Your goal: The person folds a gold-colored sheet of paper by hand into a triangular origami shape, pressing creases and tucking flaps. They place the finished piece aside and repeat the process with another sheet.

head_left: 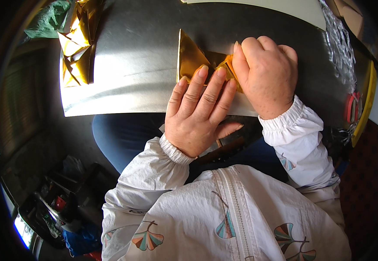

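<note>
A piece of gold foil paper [190, 52], partly folded with a pointed corner at its upper left, lies near the front edge of the dark metal-topped table [141, 52]. My left hand [200, 100] rests flat on its lower part, fingers stretched out and slightly apart, the thumb pointing right. My right hand [267, 71] is curled into a loose fist at the paper's right end, thumb and fingers pressed against the folded edge. The paper's right end is partly hidden behind the right hand.
Several folded gold foil pieces [78, 48] stand in a row at the table's left edge, beside a green plastic bag [48, 19]. White sheets [263, 8] lie at the far side. Silvery strands [341, 48] and a red roll-shaped thing [353, 107] are at the right.
</note>
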Tool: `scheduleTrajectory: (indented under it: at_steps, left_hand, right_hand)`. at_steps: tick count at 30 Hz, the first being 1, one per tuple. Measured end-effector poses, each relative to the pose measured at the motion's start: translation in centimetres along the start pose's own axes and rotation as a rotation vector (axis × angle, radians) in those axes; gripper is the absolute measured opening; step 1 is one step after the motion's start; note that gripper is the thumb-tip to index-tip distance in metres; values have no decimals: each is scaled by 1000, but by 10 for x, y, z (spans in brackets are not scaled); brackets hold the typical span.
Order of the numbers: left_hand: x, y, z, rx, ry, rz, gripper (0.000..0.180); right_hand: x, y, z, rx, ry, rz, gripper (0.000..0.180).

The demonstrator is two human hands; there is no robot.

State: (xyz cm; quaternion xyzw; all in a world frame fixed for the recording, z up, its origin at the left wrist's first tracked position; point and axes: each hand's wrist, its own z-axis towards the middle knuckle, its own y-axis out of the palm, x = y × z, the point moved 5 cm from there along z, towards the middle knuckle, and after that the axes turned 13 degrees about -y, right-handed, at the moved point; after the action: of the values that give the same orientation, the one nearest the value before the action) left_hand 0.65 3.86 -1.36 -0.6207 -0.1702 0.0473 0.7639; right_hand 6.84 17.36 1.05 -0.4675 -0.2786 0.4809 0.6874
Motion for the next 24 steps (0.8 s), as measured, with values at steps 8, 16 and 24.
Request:
scheduleTrajectory:
  at_steps: [8,16,24]
  left_hand:
    - [-14,-6,20,-58,-67,-50,91]
    - [-11,-8,21,-43,-54,-38,94]
    - [-6,-8,21,39,-2,-49,89]
  right_hand:
    - [-1,-3,3,36,-9,30,22]
    - [6,-1,0,51,64,90,22]
    - [15,-1,-3,24,97,111,22]
